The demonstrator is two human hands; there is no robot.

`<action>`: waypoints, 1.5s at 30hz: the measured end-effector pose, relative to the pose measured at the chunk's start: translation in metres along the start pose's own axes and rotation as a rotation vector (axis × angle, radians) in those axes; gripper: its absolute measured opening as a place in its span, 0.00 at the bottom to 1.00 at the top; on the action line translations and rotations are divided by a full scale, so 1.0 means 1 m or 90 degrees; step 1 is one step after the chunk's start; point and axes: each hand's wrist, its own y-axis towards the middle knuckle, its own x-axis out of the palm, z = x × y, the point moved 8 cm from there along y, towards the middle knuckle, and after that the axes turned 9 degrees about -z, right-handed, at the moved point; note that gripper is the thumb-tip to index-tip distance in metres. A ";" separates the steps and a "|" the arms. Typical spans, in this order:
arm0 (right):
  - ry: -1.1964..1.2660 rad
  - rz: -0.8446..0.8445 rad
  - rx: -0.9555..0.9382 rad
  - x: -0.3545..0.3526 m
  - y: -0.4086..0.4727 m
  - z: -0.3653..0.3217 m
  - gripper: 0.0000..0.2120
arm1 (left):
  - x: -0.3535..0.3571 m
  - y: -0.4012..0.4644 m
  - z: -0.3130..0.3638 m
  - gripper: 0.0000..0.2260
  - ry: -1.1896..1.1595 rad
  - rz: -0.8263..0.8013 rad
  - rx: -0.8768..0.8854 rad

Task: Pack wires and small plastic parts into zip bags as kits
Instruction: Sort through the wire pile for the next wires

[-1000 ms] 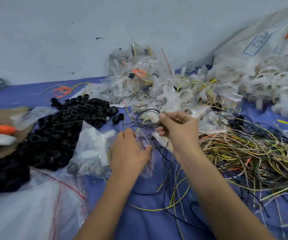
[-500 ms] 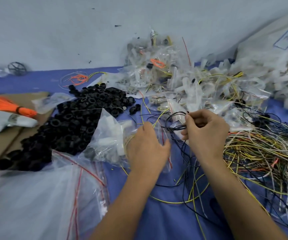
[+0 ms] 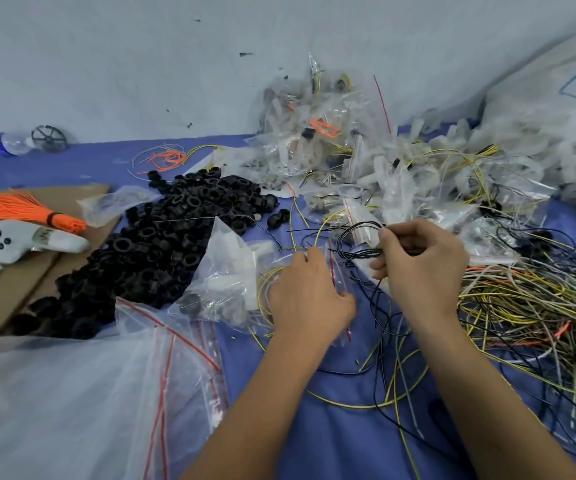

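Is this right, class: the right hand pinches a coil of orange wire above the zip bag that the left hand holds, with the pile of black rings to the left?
One detail is wrong: the coil pinched by the right hand is black wire, not orange, as the head view shows. The left hand does hold the zip bag, and the black rings lie to the left.

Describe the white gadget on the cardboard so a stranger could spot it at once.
Start at the cardboard at the left edge. On it, just below the orange tie bundle, lies the gadget. It alone is a smooth white handle shape with small dark buttons at its left end.
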 end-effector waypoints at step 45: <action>0.179 -0.456 0.130 0.061 -0.021 -0.001 0.07 | -0.052 -0.034 0.034 0.08 -0.284 0.359 0.337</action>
